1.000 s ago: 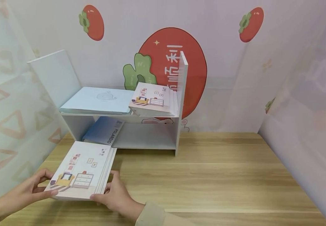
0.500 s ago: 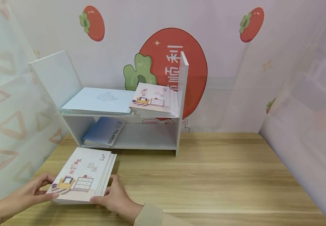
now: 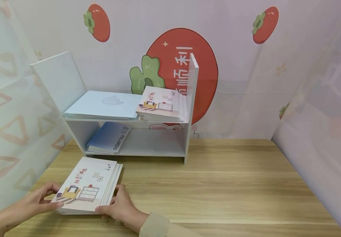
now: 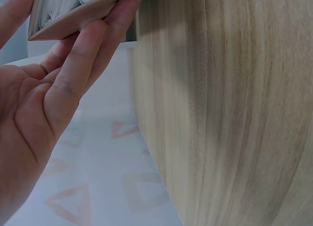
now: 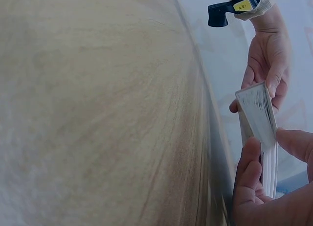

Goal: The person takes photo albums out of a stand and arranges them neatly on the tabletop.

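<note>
A white photo album (image 3: 84, 181) with a printed yellow armchair and chest of drawers lies flat between both hands, close over the front left of the table. My left hand (image 3: 41, 200) grips its near left corner, thumb on the cover. In the left wrist view, fingers (image 4: 73, 74) reach beneath the album, and the edges of its pages show. My right hand (image 3: 121, 207) holds the near right corner, thumb on top and other fingers along the side. Both hands and the album's page edges (image 5: 259, 113) appear in the right wrist view.
Behind the album stands a white two-level shelf (image 3: 152, 154). Its upper level bears a pale blue album (image 3: 105, 105) with a whale drawing and a matching white album (image 3: 158, 102). A blue POLAROID album (image 3: 108, 136) lies below. Printed cloth walls enclose the wooden table (image 3: 232, 184).
The held album has come down and slightly toward the person, away from the shelf's front, with both hands keeping their grip. In the last half second it has barely moved.
</note>
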Action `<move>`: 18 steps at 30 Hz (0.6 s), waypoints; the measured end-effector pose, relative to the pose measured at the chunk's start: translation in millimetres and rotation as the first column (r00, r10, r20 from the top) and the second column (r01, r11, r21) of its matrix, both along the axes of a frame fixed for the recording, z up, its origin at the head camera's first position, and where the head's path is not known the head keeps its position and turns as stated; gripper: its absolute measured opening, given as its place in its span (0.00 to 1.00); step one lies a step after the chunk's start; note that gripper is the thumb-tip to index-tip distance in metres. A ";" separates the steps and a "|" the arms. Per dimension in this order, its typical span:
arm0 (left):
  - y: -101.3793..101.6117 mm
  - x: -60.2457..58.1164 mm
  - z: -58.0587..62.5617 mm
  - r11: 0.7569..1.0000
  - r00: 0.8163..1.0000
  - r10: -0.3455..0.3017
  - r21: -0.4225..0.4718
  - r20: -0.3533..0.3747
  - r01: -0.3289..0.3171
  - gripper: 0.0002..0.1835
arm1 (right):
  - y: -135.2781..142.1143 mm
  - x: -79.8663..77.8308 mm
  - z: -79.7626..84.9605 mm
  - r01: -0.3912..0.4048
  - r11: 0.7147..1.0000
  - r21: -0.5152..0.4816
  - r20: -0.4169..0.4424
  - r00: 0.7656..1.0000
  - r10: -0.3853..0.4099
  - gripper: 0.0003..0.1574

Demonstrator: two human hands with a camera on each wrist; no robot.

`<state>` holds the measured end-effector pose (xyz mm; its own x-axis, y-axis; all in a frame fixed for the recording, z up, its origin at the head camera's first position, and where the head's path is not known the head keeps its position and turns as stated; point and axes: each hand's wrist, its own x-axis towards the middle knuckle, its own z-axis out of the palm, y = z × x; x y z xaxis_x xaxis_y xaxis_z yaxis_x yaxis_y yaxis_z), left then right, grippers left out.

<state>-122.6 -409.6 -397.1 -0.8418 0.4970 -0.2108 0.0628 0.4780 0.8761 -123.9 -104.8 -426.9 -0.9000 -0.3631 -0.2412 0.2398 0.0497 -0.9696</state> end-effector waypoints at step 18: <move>-4.2 -4.1 -4.4 0.999 0.996 0.030 -0.020 0.087 -0.029 0.13 | -3.4 -2.8 -7.7 -0.012 1.000 -0.007 0.031 0.999 0.012 0.42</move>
<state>-126.7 -413.8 -401.5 -0.8340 0.4673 -0.2934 -0.0282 0.4948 0.8685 -126.7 -108.2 -434.7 -0.8876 -0.3758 -0.2664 0.2692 0.0463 -0.9620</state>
